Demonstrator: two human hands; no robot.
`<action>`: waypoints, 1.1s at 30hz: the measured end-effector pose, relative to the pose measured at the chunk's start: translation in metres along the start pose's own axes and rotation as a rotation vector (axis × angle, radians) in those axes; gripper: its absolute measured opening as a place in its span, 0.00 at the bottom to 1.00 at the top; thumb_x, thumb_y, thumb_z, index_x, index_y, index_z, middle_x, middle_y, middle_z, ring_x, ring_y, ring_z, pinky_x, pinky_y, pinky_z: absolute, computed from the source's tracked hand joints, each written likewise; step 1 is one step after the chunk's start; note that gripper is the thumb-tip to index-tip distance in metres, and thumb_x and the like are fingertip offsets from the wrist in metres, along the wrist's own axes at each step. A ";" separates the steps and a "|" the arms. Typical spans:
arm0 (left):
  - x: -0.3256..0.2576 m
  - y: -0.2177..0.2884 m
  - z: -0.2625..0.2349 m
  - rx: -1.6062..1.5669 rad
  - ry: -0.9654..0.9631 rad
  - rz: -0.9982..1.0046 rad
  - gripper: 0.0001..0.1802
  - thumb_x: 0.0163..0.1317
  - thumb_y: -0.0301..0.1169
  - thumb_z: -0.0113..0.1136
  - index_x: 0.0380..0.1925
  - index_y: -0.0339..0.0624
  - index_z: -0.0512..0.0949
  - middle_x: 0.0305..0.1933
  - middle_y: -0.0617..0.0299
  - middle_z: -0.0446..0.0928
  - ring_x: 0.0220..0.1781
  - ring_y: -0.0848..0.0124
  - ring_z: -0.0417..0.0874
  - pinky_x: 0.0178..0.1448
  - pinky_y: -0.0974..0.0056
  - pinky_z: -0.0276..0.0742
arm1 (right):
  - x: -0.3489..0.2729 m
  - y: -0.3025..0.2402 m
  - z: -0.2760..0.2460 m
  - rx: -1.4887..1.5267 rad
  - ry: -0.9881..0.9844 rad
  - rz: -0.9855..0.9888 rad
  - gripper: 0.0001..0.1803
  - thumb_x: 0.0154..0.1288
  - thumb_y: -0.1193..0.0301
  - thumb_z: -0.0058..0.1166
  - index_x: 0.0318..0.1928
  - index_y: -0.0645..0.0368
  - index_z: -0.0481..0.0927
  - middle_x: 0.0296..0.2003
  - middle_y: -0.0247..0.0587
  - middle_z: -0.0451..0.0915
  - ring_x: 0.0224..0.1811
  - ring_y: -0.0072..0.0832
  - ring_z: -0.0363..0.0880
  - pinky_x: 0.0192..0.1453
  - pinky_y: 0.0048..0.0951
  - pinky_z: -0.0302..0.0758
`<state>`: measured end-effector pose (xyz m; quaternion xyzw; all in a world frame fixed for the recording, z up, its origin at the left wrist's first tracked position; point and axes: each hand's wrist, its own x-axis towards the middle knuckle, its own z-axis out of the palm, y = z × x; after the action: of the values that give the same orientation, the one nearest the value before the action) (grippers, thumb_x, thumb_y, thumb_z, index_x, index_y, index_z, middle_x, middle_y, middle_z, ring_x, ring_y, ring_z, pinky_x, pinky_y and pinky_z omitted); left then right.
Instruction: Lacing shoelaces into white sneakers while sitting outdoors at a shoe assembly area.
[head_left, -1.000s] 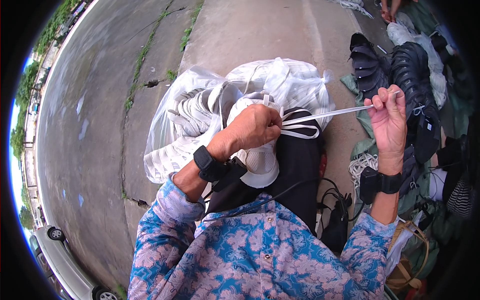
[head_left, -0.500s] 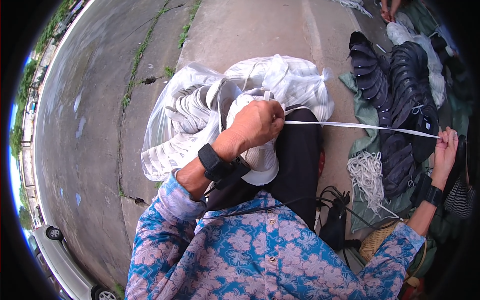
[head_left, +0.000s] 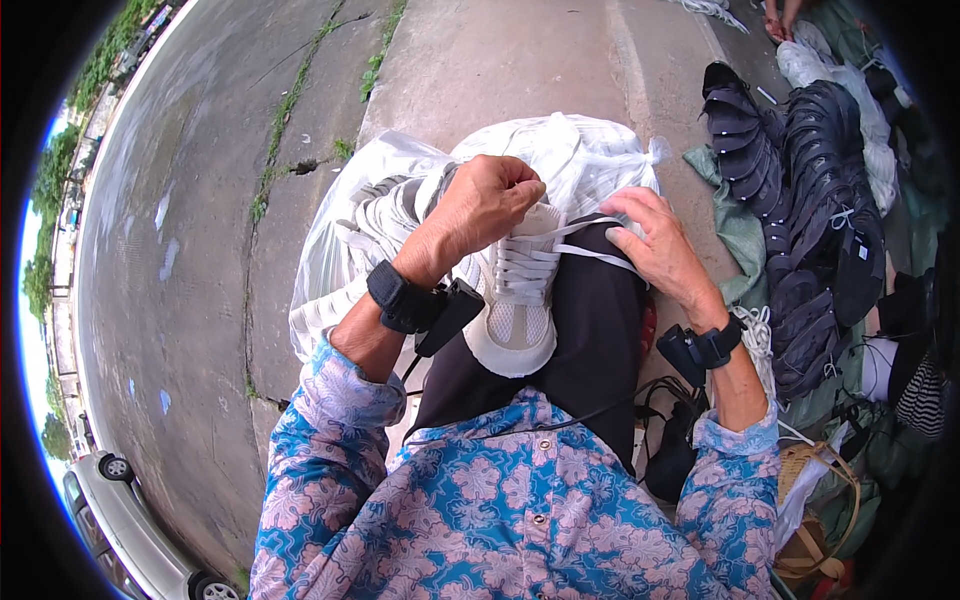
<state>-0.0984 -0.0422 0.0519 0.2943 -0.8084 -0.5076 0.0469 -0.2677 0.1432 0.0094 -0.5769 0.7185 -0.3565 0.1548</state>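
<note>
A white lace-up sneaker with a mesh toe rests on my lap, its toe toward me. My left hand is closed in a pinch above the shoe's ankle end; what its fingertips hold is hidden. Just right of the shoe is my right hand, its thumb and forefinger apart. A white shoelace leaves the top eyelets in two strands, one reaching toward the right fingers and one passing beneath that hand. Crossed lacing covers the middle of the shoe.
Clear plastic bags of pale shoes lie beyond my knees. Rows of black shoe pieces lie on green sheeting at right, near a wicker basket. Another person's hands show at far right. A car stands lower left.
My right hand has come back from far right to beside the shoe, and the stretched lace now hangs slack. My left hand has shifted slightly up and left, uncovering the lacing.
</note>
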 end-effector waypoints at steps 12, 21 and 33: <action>0.021 0.010 0.031 0.361 -0.415 0.273 0.11 0.54 0.35 0.66 0.37 0.44 0.85 0.30 0.56 0.84 0.34 0.61 0.85 0.40 0.62 0.78 | 0.001 -0.043 -0.029 0.529 -0.268 0.243 0.07 0.66 0.70 0.54 0.34 0.61 0.77 0.25 0.22 0.69 0.30 0.13 0.65 0.33 0.19 0.65; 0.017 0.014 0.029 0.331 -0.405 0.150 0.13 0.54 0.35 0.67 0.35 0.37 0.83 0.28 0.58 0.81 0.29 0.66 0.81 0.37 0.63 0.76 | -0.023 -0.025 -0.045 0.525 -0.192 0.333 0.06 0.68 0.70 0.53 0.35 0.60 0.78 0.26 0.21 0.70 0.28 0.11 0.64 0.32 0.15 0.62; -0.014 -0.046 -0.034 -1.219 0.245 -0.129 0.10 0.70 0.38 0.55 0.40 0.43 0.76 0.18 0.75 0.62 0.17 0.83 0.56 0.23 0.73 0.55 | -0.083 0.048 -0.074 0.345 -0.015 0.528 0.10 0.67 0.69 0.54 0.38 0.64 0.81 0.25 0.22 0.71 0.28 0.11 0.65 0.31 0.17 0.61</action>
<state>-0.0545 -0.0763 0.0328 0.3190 -0.3427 -0.8421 0.2678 -0.3257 0.2500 0.0122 -0.3380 0.7712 -0.4165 0.3428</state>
